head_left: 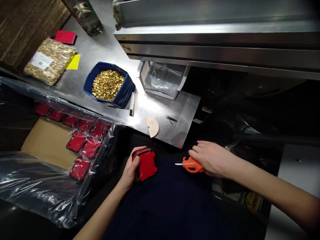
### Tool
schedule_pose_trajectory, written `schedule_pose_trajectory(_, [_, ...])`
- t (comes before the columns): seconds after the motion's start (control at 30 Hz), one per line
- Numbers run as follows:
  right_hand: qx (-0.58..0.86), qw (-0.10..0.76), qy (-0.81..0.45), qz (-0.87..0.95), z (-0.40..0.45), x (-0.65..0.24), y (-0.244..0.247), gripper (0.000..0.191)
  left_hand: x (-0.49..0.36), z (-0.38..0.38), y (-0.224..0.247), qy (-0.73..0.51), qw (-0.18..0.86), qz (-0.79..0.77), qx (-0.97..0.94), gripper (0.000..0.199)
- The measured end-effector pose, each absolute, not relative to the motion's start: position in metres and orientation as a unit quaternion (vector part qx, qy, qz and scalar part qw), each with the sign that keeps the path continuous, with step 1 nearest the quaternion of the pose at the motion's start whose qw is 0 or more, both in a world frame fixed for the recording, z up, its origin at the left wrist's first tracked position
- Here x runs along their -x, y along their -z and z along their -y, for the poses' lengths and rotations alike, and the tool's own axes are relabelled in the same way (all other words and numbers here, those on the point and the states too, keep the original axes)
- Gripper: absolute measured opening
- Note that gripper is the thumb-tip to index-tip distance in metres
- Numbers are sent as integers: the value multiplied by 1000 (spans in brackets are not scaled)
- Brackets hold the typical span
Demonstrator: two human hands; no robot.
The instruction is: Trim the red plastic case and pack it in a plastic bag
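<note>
My left hand (129,171) is closed around a small red and black plastic case (147,165), thumb on its near edge. The case is tilted, its red face turned up. To the right, my right hand (210,158) grips an orange air blow gun (192,165), its short metal nozzle pointing left towards the case. A gap separates nozzle and case. My right fingers partly hide the blow gun's body. Both hands are above my dark-clothed lap, in front of the metal table (172,133).
On the table are a blue bin (128,87) of small brass-coloured parts, a cutter (132,104), a pale half-disc (152,126), nail clippers (171,118), a grey tray (160,93) with plastic bags and a bag of brass parts (53,60). Left stands a plastic-lined box (47,140) holding several red cases.
</note>
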State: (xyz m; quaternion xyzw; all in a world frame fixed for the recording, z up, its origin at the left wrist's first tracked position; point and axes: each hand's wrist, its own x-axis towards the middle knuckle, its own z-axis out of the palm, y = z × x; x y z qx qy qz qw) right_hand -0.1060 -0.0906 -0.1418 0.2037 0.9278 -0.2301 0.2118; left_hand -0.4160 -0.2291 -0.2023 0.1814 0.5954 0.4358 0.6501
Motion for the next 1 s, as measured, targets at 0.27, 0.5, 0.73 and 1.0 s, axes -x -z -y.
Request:
schedule_pose_trajectory(0.27, [-237, 260, 230, -907, 102, 163, 131, 11, 427, 236, 212, -414, 663, -581, -227, 67])
schedule_pose_trajectory(0.5, [-223, 310, 292, -877, 85, 166, 81, 9, 421, 224, 166, -247, 577, -628, -461, 109])
schedule_pose_trajectory(0.73, [-276, 337, 292, -852, 39, 160, 61, 27, 426, 215, 161, -353, 796, -367, -328, 113])
schedule_pose_trajectory(1.0, [-262, 298, 330, -856, 47, 143, 73, 27, 431, 193, 154, -168, 684, -491, -514, 90])
